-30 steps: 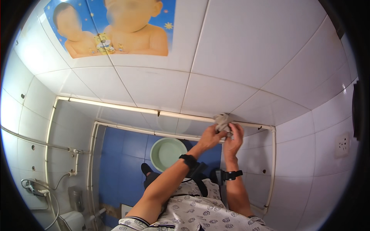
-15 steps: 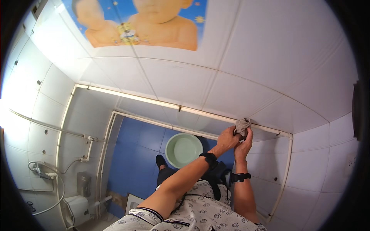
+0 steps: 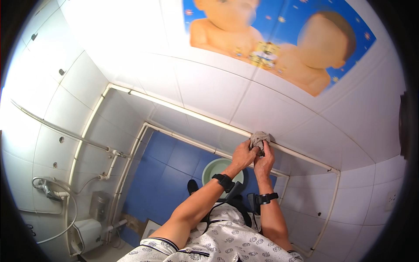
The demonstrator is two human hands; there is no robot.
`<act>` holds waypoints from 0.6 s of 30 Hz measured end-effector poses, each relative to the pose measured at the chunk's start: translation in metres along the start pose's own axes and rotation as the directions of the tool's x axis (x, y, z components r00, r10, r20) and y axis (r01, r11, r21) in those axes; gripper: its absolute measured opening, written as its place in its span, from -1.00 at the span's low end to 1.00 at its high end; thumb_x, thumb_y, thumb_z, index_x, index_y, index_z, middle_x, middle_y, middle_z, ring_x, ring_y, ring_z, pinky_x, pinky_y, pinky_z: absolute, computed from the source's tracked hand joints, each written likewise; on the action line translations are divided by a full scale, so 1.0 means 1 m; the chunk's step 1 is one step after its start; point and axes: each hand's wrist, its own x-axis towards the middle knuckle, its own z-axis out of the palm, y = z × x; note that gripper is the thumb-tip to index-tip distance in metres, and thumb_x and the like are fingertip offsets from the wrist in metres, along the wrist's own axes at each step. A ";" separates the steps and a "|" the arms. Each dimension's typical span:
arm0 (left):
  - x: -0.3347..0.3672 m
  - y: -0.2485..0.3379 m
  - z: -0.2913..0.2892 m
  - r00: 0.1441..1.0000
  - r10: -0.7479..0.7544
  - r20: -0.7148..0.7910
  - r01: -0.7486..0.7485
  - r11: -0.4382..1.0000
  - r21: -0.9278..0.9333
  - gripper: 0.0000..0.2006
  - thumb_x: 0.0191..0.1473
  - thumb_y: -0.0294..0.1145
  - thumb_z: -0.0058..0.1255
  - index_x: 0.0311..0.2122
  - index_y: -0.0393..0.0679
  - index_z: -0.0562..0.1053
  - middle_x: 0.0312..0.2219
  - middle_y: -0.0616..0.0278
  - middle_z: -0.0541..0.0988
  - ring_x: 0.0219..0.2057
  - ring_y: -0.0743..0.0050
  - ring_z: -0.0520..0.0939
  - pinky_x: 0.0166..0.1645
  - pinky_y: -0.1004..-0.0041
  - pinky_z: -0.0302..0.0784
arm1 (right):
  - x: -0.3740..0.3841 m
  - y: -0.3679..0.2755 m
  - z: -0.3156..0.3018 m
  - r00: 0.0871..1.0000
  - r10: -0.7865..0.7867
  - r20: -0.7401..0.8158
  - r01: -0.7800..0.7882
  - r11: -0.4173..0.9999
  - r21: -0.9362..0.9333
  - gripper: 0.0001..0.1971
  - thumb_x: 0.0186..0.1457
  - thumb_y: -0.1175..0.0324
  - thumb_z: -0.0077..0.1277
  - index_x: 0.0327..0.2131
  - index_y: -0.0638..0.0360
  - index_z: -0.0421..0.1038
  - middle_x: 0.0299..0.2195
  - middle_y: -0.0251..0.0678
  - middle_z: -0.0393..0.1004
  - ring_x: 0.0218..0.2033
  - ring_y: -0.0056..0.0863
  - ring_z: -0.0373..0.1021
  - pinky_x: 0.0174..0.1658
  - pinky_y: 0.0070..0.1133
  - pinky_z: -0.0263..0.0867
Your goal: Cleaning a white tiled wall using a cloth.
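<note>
A crumpled grey-beige cloth (image 3: pixel 260 138) is bunched over the upper white pipe (image 3: pixel 209 122) that runs along the tiled wall. My left hand (image 3: pixel 244 153) grips the cloth from the left, its fingers curled into the lower folds. Close beside it, my right hand (image 3: pixel 263 162) holds the same cloth from below and right, fingers pointing up along it. Both hands are closed on the cloth and nearly touch. A black band with a small device sits on each wrist. How far the cloth wraps behind the pipe is hidden.
A pale green basin (image 3: pixel 214 168) stands on the blue tiled floor (image 3: pixel 161 174), partly behind my left forearm. A lower pipe (image 3: pixel 183 139) runs beneath the upper one. At left are a shower head (image 3: pixel 50 192) with hose and a white tank (image 3: pixel 87 236). A poster (image 3: pixel 279 43) hangs above.
The view has swung, so the poster and basin sit further right. Both hands and the cloth have slid left along the upper pipe, still gripping.
</note>
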 end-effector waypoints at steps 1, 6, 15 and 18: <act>0.000 0.002 -0.017 1.000 0.021 0.006 -0.021 0.999 -0.029 -0.63 0.14 -0.19 0.12 -0.13 -0.33 0.58 -0.35 -0.10 0.70 -0.30 -0.02 0.72 -0.12 0.17 0.59 | 0.002 -0.011 0.009 1.000 -0.015 -0.024 0.014 0.999 -0.036 -0.44 0.03 0.66 0.23 0.16 0.29 0.46 0.08 0.04 0.47 0.04 0.02 0.50 0.02 -0.29 0.49; -0.011 0.019 -0.119 0.995 0.003 0.103 0.027 0.957 -0.287 -0.68 0.16 -0.39 0.13 -0.02 -0.31 0.52 -0.28 0.10 0.70 -0.21 0.32 0.71 -0.05 0.35 0.62 | 0.013 -0.094 0.052 0.961 -0.260 -0.091 0.265 0.963 0.041 -0.45 -0.04 0.71 0.23 0.10 0.22 0.50 0.08 0.03 0.45 0.08 0.08 0.45 0.08 -0.23 0.45; 0.032 -0.035 -0.222 0.897 -0.032 -0.440 -0.217 0.836 -0.504 -0.47 0.24 -0.21 0.09 0.22 -0.25 0.29 -0.01 0.05 0.52 0.01 0.29 0.57 0.06 0.34 0.57 | 0.042 -0.143 0.201 0.926 -0.328 0.187 0.288 0.934 0.211 -0.55 0.10 0.52 0.21 0.10 0.22 0.49 -0.03 -0.10 0.45 -0.05 -0.04 0.44 -0.02 -0.27 0.43; 0.042 -0.062 -0.230 0.792 -0.103 -0.602 -0.142 0.928 -0.345 -0.52 0.36 -0.15 0.01 0.18 -0.31 0.30 -0.01 0.02 0.53 -0.01 0.25 0.57 0.07 0.32 0.53 | 0.045 -0.172 0.218 0.866 -0.424 0.266 0.386 0.904 0.183 -0.58 0.13 0.53 0.10 0.10 0.21 0.47 -0.01 -0.07 0.43 0.05 0.00 0.39 0.10 -0.23 0.39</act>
